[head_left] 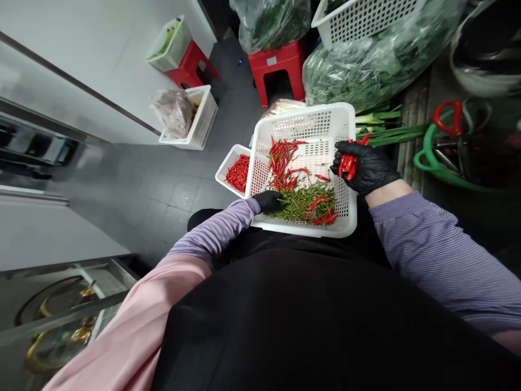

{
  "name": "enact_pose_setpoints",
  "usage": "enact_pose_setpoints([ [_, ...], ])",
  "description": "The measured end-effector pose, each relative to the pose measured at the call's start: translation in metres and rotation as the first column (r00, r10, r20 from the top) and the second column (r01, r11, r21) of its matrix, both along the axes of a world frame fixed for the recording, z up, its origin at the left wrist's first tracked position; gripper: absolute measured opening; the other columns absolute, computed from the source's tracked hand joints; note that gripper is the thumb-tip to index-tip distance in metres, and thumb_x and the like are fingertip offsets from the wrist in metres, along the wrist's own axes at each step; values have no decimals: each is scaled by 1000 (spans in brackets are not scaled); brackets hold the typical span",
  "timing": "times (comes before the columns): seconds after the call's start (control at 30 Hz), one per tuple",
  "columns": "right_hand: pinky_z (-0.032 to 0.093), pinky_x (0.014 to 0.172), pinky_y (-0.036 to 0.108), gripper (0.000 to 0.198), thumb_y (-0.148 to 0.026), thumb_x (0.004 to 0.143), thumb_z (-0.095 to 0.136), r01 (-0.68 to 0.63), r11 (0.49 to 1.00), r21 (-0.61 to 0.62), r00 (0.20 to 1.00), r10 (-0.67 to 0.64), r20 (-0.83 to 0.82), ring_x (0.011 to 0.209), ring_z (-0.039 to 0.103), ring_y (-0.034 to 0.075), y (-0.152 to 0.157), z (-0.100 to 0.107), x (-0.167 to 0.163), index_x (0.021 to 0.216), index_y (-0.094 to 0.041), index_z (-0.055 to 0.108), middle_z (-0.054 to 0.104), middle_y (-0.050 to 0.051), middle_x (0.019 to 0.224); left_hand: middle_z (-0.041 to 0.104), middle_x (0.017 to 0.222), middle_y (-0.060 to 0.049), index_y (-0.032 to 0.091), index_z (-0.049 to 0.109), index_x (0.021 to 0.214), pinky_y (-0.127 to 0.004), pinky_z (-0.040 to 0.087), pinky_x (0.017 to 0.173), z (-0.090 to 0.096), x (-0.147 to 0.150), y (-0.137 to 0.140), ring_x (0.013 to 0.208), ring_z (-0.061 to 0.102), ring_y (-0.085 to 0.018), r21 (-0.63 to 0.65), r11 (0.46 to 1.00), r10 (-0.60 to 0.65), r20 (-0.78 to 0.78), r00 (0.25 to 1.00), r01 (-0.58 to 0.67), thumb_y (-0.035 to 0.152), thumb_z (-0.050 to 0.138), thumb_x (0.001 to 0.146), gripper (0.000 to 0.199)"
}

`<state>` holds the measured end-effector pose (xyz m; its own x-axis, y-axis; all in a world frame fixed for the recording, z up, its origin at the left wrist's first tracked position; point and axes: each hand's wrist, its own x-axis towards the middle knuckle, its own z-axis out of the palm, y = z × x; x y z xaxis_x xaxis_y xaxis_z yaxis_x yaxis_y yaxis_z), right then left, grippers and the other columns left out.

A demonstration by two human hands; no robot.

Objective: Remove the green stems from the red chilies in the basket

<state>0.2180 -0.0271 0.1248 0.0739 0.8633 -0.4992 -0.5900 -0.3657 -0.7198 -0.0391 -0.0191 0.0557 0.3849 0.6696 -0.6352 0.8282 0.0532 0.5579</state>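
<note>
A white perforated plastic basket (350, 217) rests on my lap. Inside it, loose red chili peppers (280, 157) lie toward the far left, and a heap of green chili stems (301, 202) with a few red chilies covers the near part. My right hand (364, 167), in a black glove, is closed around a bunch of red chilies above the basket's right rim. My left hand (268, 201), also black-gloved, is at the near left side with its fingertips against the stems. Its fingers look closed, but whatever they grip is hidden.
A smaller white basket of red chilies (238, 172) stands left of mine. Red stools (277, 68), a white crate (203, 122) and bagged leafy greens (354, 76) are farther off. At right are spring onions (378, 122) and red-handled scissors (450, 117) in a green-rimmed container (429, 157).
</note>
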Motion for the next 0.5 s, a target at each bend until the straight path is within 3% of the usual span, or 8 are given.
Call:
enact_pose_setpoints([
  [0.03, 46, 45, 23, 20, -16, 72, 72, -19, 1000, 10, 1000, 19, 2, 46, 49, 9, 0, -4, -1, 64, -18, 53, 51, -5, 54, 64, 69, 1, 15, 69, 81, -24, 45, 72, 9, 4, 2, 66, 57, -11, -21, 989, 146, 108, 983, -145, 20, 69, 68, 13],
  [0.1, 45, 43, 23, 23, -18, 67, 76, -68, 997, 19, 997, 68, 29, 45, 49, 9, -2, -9, -7, 64, -18, 54, 52, -5, 54, 58, 63, 2, 13, 63, 80, -23, 42, 61, 27, 17, 7, 54, 49, -8, -128, 918, 397, 319, 861, -376, 25, 68, 71, 16],
  [0.17, 42, 40, 23, 26, -21, 61, 81, -165, 985, 44, 983, 160, 92, 43, 48, 10, -7, -12, -16, 63, -17, 56, 54, -4, 53, 54, 59, 3, 13, 58, 78, -22, 38, 53, 45, 33, 10, 48, 43, -6, -255, 855, 518, 458, 723, -451, 30, 68, 72, 20],
  [0.23, 40, 41, 23, 30, -25, 53, 85, -302, 951, 58, 947, 293, 128, 44, 48, 10, -13, -14, -26, 62, -17, 58, 56, -3, 52, 51, 57, 4, 14, 54, 73, -21, 35, 50, 58, 52, 10, 45, 40, -5, -304, 840, 541, 534, 650, -450, 34, 70, 71, 25],
  [0.33, 42, 46, 24, 33, -26, 44, 88, -406, 909, 90, 911, 395, 123, 49, 50, 11, -19, -14, -35, 61, -17, 61, 59, -3, 53, 48, 55, 5, 14, 52, 67, -21, 34, 50, 68, 73, 8, 48, 40, -4, -245, 839, 526, 594, 609, -487, 35, 76, 65, 32],
  [0.43, 41, 47, 24, 30, -24, 43, 87, -435, 891, 126, 894, 412, 177, 49, 47, 11, -21, -9, -34, 58, -17, 62, 57, -4, 50, 46, 52, 5, 14, 52, 64, -22, 33, 50, 72, 77, 5, 48, 40, -5, -270, 844, 528, 576, 625, -464, 38, 78, 63, 36],
  [0.5, 41, 49, 25, 27, -24, 46, 85, -545, 820, 173, 835, 513, 199, 51, 47, 11, -21, -2, -28, 57, -16, 62, 56, -4, 50, 43, 48, 4, 14, 49, 61, -22, 31, 48, 77, 71, 1, 45, 38, -5, -356, 845, 534, 537, 653, -399, 39, 77, 65, 37],
])
